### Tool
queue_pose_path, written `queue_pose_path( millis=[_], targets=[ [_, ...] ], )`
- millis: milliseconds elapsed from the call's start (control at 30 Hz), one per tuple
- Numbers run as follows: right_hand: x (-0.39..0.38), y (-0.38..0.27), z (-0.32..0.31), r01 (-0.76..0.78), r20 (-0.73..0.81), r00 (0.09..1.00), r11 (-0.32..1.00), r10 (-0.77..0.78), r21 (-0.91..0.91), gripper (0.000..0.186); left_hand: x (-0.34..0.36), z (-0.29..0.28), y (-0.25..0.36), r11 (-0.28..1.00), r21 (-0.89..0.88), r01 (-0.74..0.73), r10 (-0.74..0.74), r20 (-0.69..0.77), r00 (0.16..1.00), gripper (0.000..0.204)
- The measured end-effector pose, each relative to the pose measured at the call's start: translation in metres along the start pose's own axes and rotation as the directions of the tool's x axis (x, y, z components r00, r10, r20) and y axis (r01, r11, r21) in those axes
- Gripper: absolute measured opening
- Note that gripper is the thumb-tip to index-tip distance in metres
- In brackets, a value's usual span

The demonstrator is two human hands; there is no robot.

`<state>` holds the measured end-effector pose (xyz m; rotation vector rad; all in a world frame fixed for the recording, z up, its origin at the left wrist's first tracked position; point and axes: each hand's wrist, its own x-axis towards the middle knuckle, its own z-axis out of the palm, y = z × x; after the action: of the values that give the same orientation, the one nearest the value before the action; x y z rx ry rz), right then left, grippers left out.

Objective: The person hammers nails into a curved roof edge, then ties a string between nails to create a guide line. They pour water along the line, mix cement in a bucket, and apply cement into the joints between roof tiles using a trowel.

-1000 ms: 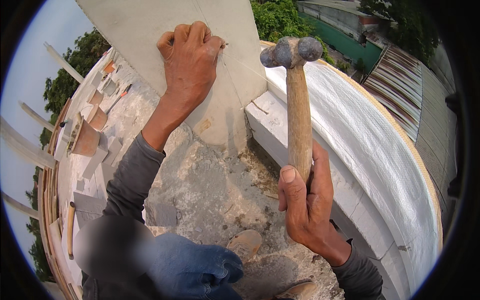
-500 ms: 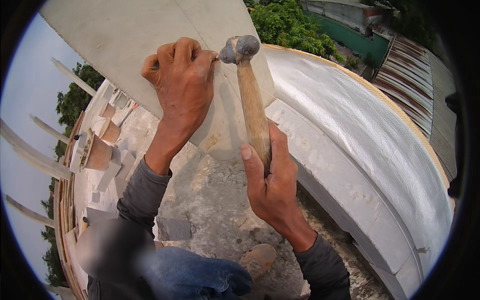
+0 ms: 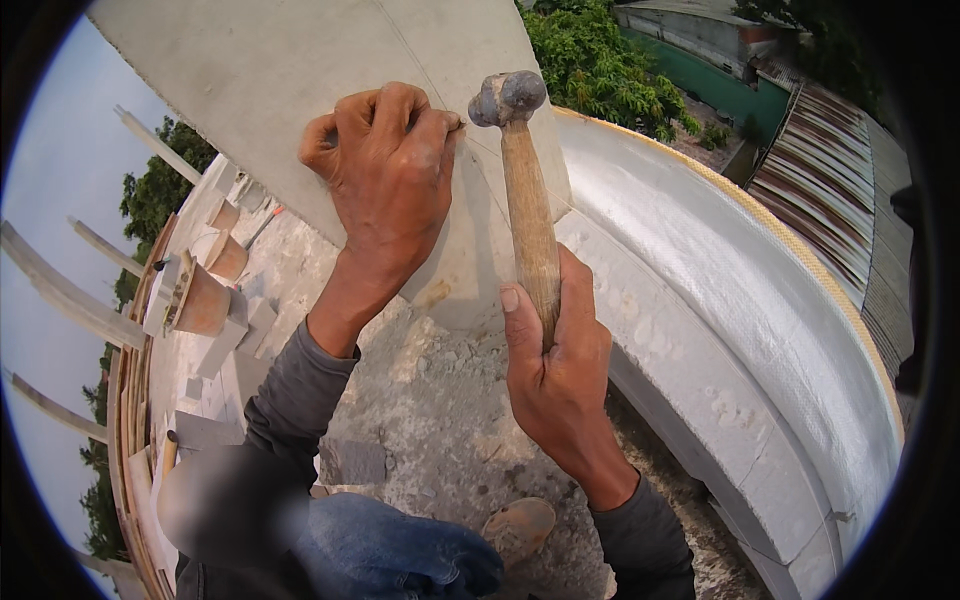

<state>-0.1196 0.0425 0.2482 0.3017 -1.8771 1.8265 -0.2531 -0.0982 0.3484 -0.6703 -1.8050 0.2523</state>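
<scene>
My left hand [image 3: 388,185] is raised against the face of a grey concrete column [image 3: 270,100], thumb and fingers pinched together. Whatever small thing sits between the fingertips is too hidden to make out. In my right hand [image 3: 562,370] is a ball-peen hammer [image 3: 530,195], gripped low on its wooden handle. Its worn metal head is up, just right of my left fingertips, with a narrow gap in the picture. A thin line runs down the column face past those fingertips.
A low block wall [image 3: 690,340] curves along the right, beside silvery sheeting [image 3: 740,240]. Mortar buckets [image 3: 203,300] and pale blocks [image 3: 240,380] stand at left. A loose block [image 3: 352,462] lies on the rough floor near my knee. Trees and roofs show beyond.
The view has shifted slightly, so the column, both hands and hammer appear farther right. My grips look the same, and the hammer head stays close to my left fingertips.
</scene>
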Motion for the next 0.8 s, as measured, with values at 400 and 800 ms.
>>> queue_pose_path(
  millis=[400, 800],
  targets=[
    [-0.001, -0.016, -0.003, 0.102, -0.140, 0.985, 0.995, -0.103, -0.015, 0.049, 0.002, -0.007, 0.006, 0.993, -0.079, 0.088, -0.084, 0.056, 0.995, 0.014],
    [-0.006, -0.015, -0.009, 0.006, -0.011, 1.000, 0.998, -0.006, -0.056, 0.048, 0.001, -0.006, 0.004, 0.994, -0.070, 0.089, -0.084, 0.080, 0.993, 0.014]
  ],
)
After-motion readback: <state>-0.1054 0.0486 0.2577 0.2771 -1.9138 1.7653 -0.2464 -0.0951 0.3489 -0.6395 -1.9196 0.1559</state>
